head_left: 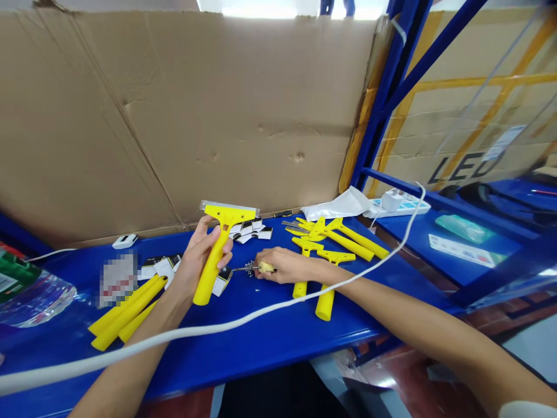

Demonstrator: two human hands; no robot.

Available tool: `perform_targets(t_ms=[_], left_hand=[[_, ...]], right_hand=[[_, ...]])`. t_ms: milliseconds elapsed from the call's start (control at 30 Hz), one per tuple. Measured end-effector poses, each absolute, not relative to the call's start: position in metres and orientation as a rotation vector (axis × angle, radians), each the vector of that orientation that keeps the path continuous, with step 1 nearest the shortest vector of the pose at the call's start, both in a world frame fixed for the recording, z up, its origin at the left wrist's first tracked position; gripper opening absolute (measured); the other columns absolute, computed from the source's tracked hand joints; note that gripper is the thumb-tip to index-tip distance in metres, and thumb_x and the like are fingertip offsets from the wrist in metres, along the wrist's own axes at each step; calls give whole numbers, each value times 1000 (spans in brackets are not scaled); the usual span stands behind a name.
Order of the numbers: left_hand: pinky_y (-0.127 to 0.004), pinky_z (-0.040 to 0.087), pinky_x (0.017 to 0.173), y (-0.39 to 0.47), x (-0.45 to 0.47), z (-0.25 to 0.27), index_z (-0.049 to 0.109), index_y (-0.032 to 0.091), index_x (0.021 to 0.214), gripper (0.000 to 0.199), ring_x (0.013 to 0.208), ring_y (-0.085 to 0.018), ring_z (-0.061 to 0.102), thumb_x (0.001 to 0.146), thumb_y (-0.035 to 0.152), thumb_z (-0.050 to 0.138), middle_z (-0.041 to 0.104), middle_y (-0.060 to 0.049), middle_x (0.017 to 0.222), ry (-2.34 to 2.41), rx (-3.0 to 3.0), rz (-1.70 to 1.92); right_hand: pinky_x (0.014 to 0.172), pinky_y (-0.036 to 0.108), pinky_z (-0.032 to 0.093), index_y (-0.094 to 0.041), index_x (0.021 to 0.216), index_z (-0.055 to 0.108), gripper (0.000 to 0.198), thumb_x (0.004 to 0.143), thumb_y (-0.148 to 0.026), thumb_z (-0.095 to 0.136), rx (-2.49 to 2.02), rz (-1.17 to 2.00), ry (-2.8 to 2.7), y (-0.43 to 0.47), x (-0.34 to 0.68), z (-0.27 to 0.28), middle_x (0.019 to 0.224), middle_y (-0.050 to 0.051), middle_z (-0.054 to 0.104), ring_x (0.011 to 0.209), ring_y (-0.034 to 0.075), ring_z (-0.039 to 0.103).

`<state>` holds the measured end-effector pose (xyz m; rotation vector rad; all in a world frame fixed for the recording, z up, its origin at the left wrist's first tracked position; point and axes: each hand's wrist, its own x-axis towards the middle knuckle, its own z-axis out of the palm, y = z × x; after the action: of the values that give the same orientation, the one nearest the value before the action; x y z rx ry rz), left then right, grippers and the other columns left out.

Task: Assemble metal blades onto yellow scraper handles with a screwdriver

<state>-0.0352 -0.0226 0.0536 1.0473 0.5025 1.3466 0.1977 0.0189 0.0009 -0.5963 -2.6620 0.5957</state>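
Note:
My left hand [202, 252] is wrapped around the handle of a yellow scraper [213, 264], held upright with its wide head and a clear strip along the blade edge at the top. Low over the blue table, my right hand [282, 265] grips a screwdriver [266, 267] with a pale yellow handle, its shaft pointing left. Beside those fingertips lies a small heap of screws [249, 268], partly hidden by the hand. More yellow scrapers [335, 256] lie right of and behind my right hand. Several yellow handles [126, 313] rest by my left forearm.
Black-and-white small boxes [250, 231] lie behind the hands. A white cable [261, 314] crosses in front of both arms. A plastic bottle [30, 290] stands at left, a power strip [402, 204] at back right. Cardboard [217, 116] walls the back; a blue post [383, 98] rises at right.

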Motion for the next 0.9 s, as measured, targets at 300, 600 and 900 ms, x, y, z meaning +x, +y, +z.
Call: perform_targets(t_ms=[300,600,900], left_hand=[[-14,41,36,-20,-29,49,54,25,112,31,48,-4,51,93,29,78,61,4,96,597,1158,1372],[-14,40,35,-19,-32,48,55,26,110,27,44,-2,49,94,23,76,63,4,95,522,1150,1339],[-17,41,36,-16,-27,40,55,25,111,31,46,-5,52,91,23,78,65,4,92,552,1156,1311]], right_hand=[[86,30,53,-19,103,74,22,96,-39,81,-502,698,-2653,12,194,-1,105,6,76,93,20,71],[76,27,51,-17,101,76,18,96,-33,81,-632,926,-2639,11,215,15,97,4,77,83,17,70],[89,30,53,-18,112,74,21,93,-22,82,-590,894,-2622,10,210,11,114,6,75,97,20,70]])
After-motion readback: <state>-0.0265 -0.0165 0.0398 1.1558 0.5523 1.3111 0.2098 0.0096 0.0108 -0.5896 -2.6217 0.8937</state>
